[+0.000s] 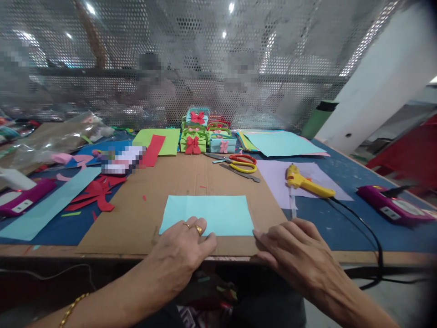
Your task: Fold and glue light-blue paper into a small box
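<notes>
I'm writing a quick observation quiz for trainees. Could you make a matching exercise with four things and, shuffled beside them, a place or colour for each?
Column one
1. Glue gun
2. Left hand
3. Scissors
4. Right hand

Column two
A. At the near right corner of the closest light blue sheet
B. With one red and one yellow handle
C. Over that sheet's near edge, left of its middle
D. Lying on lilac paper

Pairs: 1-D, 2-C, 3-B, 4-A.
</notes>
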`<state>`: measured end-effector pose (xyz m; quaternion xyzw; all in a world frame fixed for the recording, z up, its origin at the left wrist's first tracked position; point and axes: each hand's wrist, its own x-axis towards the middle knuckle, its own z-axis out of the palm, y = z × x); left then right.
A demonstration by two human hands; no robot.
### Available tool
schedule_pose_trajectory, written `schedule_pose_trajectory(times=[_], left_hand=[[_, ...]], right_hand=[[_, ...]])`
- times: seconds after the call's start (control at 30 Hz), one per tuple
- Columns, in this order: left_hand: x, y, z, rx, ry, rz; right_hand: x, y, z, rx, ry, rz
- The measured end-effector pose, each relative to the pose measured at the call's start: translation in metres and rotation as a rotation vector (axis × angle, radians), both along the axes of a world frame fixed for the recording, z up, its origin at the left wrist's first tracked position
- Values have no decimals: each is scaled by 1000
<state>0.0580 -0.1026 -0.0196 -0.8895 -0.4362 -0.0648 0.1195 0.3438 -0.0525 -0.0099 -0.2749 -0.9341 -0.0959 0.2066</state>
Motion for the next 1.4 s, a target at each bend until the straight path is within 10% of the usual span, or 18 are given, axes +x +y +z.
schedule_pose_trajectory(times=[0.27, 0.47, 0.93, 1.17, 1.4], left_hand=[[3, -3, -1, -7, -21, 35], [3, -3, -2, 16, -35, 22], [2, -4, -10, 50, 41, 35], [6, -2, -1, 80, 56, -13], [5, -1, -7, 70, 37, -6]], right_hand=[[-21, -9, 6, 135, 56, -31], [-44, -15, -5, -56, 2, 58], [-17, -6, 5, -37, 57, -99], [-37, 14, 32, -667, -41, -446], [-58, 25, 48, -773, -251, -499]])
